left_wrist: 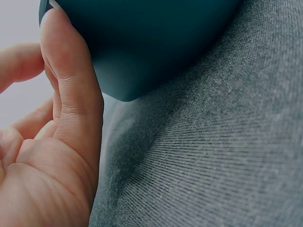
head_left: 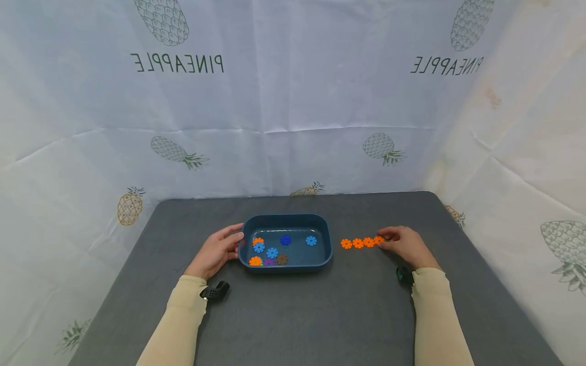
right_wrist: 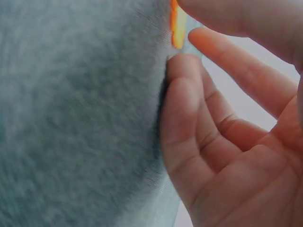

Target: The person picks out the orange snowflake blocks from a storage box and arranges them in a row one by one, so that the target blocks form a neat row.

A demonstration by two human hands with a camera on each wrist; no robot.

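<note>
A dark blue tray (head_left: 286, 268) stands on the table with small notched discs inside. At its left end my left hand (head_left: 218, 251) grips the wall, the thumb up at the rim; in the left wrist view the thumb (left_wrist: 71, 71) lies against the tray's side (left_wrist: 142, 47). To the right of the tray, several orange notched discs (head_left: 358, 243) form a row on the table. My right hand (head_left: 407, 246) pinches the rightmost orange disc (head_left: 378, 239) between thumb and forefinger. In the right wrist view an edge of that orange disc (right_wrist: 177, 28) shows by the fingertips, the other fingers curled.
In the tray lie light blue discs (head_left: 272, 252), a dark blue disc (head_left: 286, 240), a purple disc (head_left: 269, 262), a brown disc (head_left: 282, 260) and orange discs (head_left: 255, 261), mostly toward the left. Behind the grey table (head_left: 302, 315) hangs a pineapple-print cloth (head_left: 293, 91).
</note>
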